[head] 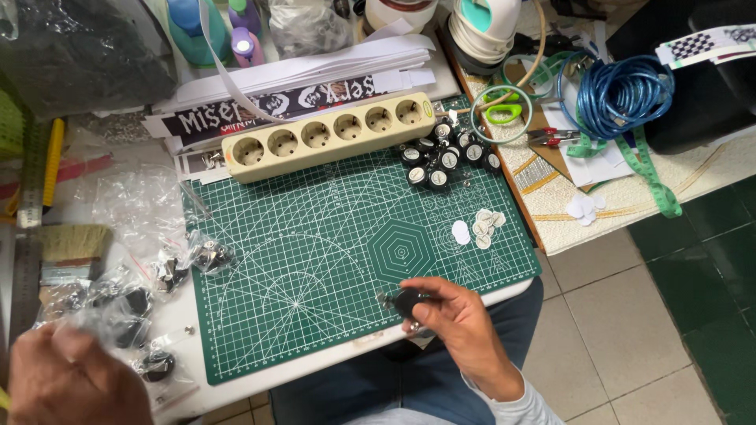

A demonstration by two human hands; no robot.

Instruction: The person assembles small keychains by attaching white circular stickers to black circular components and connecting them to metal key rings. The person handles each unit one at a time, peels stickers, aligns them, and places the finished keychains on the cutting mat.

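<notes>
Badge part (pixel 409 300), small, dark and round with a bit of metal showing at its left side, sits pinched between the thumb and fingers of the right hand (pixel 457 315), held just above the near edge of the green cutting mat (pixel 315 260). The fingers are closed around it. The left hand (pixel 67 378) is blurred at the lower left corner, bunched around a crinkly clear plastic bag (pixel 94 319); I cannot tell how firmly it grips.

To my eye the piece is held over the table's lip, so a slip of the thumb could send it onto the tiled floor (pixel 630 315) or into the lap below. The loose bags (pixel 181 264) of similar parts on the left look easy to tip and spill.

Farther up the mat lies a cluster of finished black-and-white buttons (pixel 445 153), and near them a scatter of small white paper discs (pixel 480 226). A cream power strip (pixel 331 135) with six sockets lies across the mat's top edge. To the right, a coil of blue cable (pixel 622 94), green-handled scissors (pixel 504 112) and a green measuring tape (pixel 654 181) rest on a patterned cloth. A brush (pixel 75 244) and a metal ruler (pixel 30 236) lie at the far left.
</notes>
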